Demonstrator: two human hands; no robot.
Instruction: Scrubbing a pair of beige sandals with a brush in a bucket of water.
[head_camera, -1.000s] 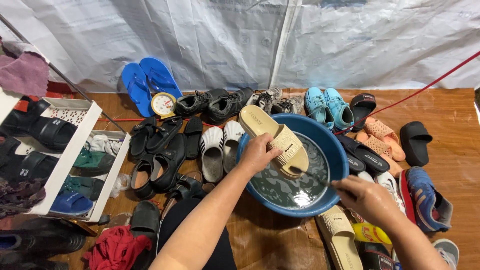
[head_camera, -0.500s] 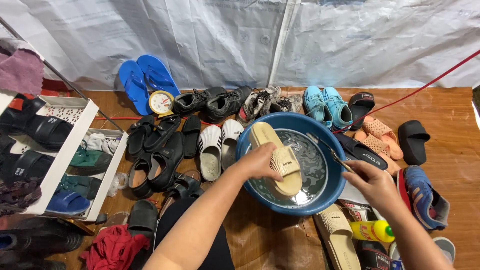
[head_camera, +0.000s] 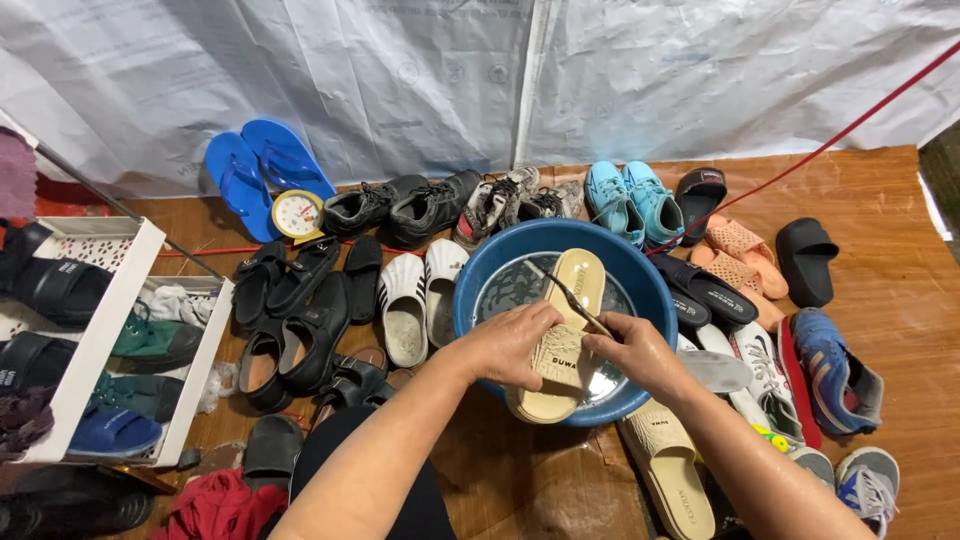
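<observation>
Two hands, one beige slide over a blue basin

Two bare hands work at a round blue basin (head_camera: 470, 300) set on a wooden floor (head_camera: 880, 290), ringed by footwear. The left hand (head_camera: 505, 345) is clamped around the near part of a beige slide sandal (head_camera: 565, 345), which lies tilted across the basin's near rim, its toe end pointing away over the water and its heel end hanging outside. The right hand (head_camera: 640, 352) is closed on a thin brush (head_camera: 570, 297) whose far end rests across the sandal's upper (whether the bristles touch cannot be told). A matching beige slide (head_camera: 670, 475) lies on the floor just beside the basin, below the right forearm.

To the left of the basin sit a pair of white clogs (head_camera: 420, 300) and a cluster of black sandals (head_camera: 300, 320). Behind it stand black lace-up shoes (head_camera: 400, 210), turquoise sneakers (head_camera: 630, 200) and blue flip-flops (head_camera: 260, 170) leaning against a white plastic sheet (head_camera: 450, 80), with a small yellow dial scale (head_camera: 297, 213) near them. A white rack (head_camera: 120, 330) at far left holds more shoes. A red cord (head_camera: 820, 150) runs diagonally at right.
</observation>
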